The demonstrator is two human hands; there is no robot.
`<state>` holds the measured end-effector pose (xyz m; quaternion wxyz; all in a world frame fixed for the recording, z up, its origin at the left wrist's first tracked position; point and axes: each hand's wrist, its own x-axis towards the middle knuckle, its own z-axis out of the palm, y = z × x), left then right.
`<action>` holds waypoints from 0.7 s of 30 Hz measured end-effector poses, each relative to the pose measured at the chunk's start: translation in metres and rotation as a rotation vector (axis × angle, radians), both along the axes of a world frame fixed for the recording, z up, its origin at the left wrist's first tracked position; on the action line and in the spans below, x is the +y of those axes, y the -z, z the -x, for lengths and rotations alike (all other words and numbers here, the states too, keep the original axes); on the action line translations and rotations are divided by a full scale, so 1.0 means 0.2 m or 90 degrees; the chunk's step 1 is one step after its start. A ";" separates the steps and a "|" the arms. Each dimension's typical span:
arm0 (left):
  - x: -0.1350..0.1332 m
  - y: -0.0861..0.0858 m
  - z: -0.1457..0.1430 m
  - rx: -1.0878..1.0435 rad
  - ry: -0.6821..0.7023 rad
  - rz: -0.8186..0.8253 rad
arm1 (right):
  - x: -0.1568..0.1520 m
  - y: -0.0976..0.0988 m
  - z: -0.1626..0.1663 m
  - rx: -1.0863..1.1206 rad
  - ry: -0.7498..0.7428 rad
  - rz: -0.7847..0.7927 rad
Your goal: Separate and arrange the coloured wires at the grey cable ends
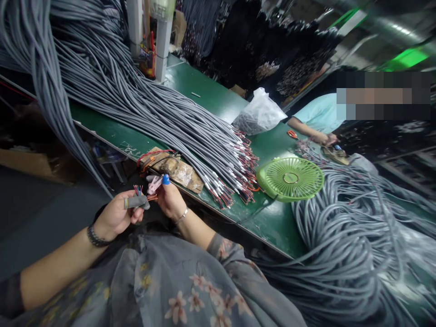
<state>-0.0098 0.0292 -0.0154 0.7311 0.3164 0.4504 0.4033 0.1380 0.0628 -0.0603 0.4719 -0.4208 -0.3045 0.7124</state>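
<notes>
My left hand (117, 213), with grey finger covers, is closed around the end of a cable. Thin coloured wires (138, 189) in red, blue and green stick up from it. Close by on the right, my right hand (173, 202) wears a blue cover on one fingertip and pinches a small pale pink object (154, 184), whose kind I cannot make out. Bare copper-coloured strands (152, 198) show between the two hands. Just beyond them, a worn board with a brownish lump (172, 167) and red and black leads lies at the table edge.
A thick bundle of grey cables (163, 113) with stripped ends crosses the green table (272, 227). Right of it are a green fan (289, 178), a white plastic bag (260, 111) and more coiled cables (340, 231). Across the table, a co-worker's hand (329, 139) works near cable ends.
</notes>
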 end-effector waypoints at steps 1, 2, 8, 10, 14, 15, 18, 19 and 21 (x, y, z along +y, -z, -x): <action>0.00 0.00 0.00 0.002 -0.002 0.004 | 0.01 -0.01 0.01 0.033 -0.006 0.025; 0.00 0.01 -0.01 0.006 -0.002 0.009 | 0.01 -0.02 0.01 0.056 -0.001 0.040; 0.00 0.04 -0.02 0.027 0.007 0.015 | 0.02 -0.02 0.03 0.099 0.050 0.058; -0.01 0.04 -0.01 0.025 -0.001 0.005 | 0.01 -0.02 0.03 0.097 0.031 0.070; -0.05 0.03 0.00 0.033 -0.033 -0.002 | -0.01 -0.03 -0.01 0.105 -0.045 0.106; -0.06 0.03 0.00 0.040 -0.041 -0.003 | -0.01 -0.04 -0.02 0.110 -0.063 0.112; -0.11 0.01 -0.01 0.061 -0.074 -0.012 | -0.02 -0.06 -0.03 0.119 -0.097 0.108; -0.12 0.01 -0.01 0.066 -0.087 -0.020 | -0.02 -0.07 -0.03 0.116 -0.101 0.100; -0.15 0.01 -0.01 0.074 -0.125 -0.045 | -0.02 -0.07 -0.03 0.106 -0.097 0.079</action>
